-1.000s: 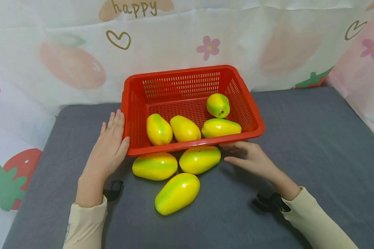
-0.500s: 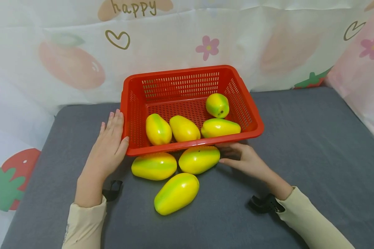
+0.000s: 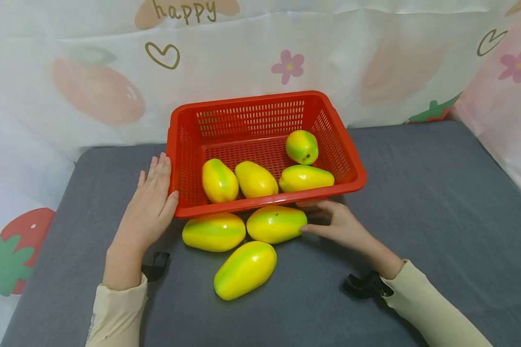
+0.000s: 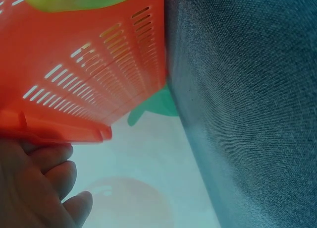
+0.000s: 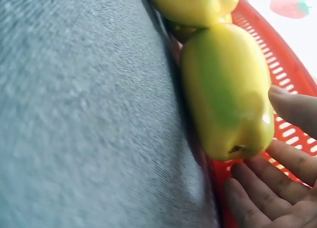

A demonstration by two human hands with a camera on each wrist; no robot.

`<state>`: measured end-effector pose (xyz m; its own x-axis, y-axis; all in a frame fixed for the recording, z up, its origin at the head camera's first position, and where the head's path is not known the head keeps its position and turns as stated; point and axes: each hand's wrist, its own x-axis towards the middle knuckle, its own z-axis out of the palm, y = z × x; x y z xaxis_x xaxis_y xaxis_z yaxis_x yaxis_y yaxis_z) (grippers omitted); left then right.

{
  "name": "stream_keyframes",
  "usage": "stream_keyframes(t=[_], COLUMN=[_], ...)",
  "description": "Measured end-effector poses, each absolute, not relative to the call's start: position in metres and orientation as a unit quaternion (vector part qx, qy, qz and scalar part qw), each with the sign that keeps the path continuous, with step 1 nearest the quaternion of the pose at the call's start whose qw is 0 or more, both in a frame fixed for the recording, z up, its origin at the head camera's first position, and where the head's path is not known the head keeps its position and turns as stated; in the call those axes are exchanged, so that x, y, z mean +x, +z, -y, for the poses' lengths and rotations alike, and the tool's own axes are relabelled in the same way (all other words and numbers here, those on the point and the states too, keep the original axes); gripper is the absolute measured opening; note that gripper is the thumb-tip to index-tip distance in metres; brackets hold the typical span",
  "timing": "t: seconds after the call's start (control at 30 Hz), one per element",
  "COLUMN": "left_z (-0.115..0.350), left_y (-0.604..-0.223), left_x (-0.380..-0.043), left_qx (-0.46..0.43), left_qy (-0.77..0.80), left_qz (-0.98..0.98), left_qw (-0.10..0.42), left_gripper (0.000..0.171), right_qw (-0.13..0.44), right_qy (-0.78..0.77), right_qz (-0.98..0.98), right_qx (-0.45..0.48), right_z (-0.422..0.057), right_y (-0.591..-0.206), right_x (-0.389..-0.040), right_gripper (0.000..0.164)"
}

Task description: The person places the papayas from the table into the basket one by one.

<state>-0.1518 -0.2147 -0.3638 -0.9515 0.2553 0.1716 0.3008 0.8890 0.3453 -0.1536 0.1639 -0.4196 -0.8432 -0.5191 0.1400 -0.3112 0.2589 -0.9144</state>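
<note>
A red plastic basket (image 3: 226,208) stands at the back of the table with several yellow-green papayas in it, one papaya (image 3: 301,147) by its right wall. My left hand (image 3: 145,209) rests with straight fingers along the basket's left side; in the left wrist view its fingertips (image 4: 59,173) are at the rim. In front of the basket lie a left papaya (image 3: 214,232), a right papaya (image 3: 276,225) and a nearest papaya (image 3: 245,271). My right hand (image 3: 336,221) is at the right papaya's end, its thumb touching it and its loosely spread fingers just beyond, partly under the basket rim.
A grey cloth (image 3: 425,207) covers the table. Behind it hangs a white printed curtain (image 3: 226,62) with fruit, flowers and hearts. Black straps (image 3: 366,285) show at both wrists, below cream sleeves.
My right hand has moved left to the end of the right front papaya, which has turned slightly. My left hand stays on the basket's side.
</note>
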Motion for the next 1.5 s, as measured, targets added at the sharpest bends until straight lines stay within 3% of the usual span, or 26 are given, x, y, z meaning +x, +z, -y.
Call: stream_keyframes(t=[0.27, 0.7, 1.27, 1.5], left_z=[0.215, 0.215, 0.214, 0.214], left_y=[-0.365, -0.364, -0.364, -0.364], left_x=[-0.152, -0.151, -0.151, -0.152], left_qx=[-0.143, -0.138, -0.133, -0.132], left_qy=[-0.185, -0.184, -0.180, -0.182], left_qz=[0.970, 0.972, 0.973, 0.973], left_qw=[0.058, 0.059, 0.057, 0.057], left_gripper=[0.065, 0.066, 0.066, 0.067], right_qw=[0.101, 0.090, 0.064, 0.070], right_qy=[-0.533, -0.505, -0.476, -0.459], right_qz=[-0.794, -0.811, -0.838, -0.840], right_qx=[-0.274, -0.281, -0.258, -0.282], right_z=[-0.152, -0.142, -0.176, -0.177], right_y=[-0.421, -0.420, -0.417, -0.419], right_x=[-0.157, -0.154, -0.140, -0.141], right_gripper=[0.057, 0.055, 0.053, 0.061])
